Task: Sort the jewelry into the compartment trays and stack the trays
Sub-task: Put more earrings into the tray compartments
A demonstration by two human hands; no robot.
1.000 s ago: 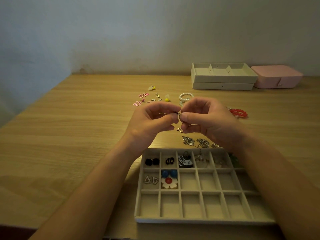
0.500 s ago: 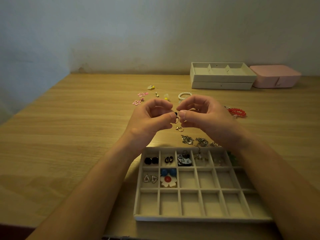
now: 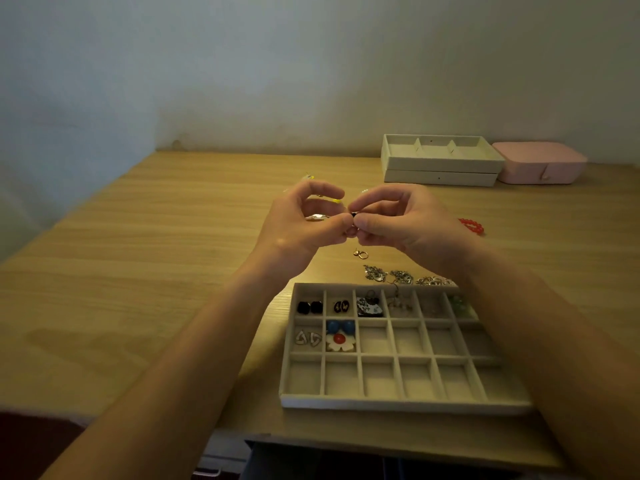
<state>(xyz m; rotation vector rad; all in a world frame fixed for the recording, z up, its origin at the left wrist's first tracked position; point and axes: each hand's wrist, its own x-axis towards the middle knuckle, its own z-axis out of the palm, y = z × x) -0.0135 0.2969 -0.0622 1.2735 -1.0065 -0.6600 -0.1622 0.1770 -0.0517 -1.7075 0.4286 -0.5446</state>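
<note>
Wooden table (image 3: 145, 271): compartment tray (image 3: 398, 405), stacked trays (image 3: 440, 168), pink box (image 3: 540, 168), loose jewelry (image 3: 388, 273)

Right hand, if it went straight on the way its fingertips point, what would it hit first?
Probably the left hand, directly ahead of the right hand; only the small dark piece both pinch lies between. Depth is unclear.

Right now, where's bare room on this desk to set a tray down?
Free: the wide wood left of the compartment tray and left hand, and the strip along the wall left of the stacked trays. Crowded: beyond the tray, with silver chains, gold earring, red bracelet.
</note>
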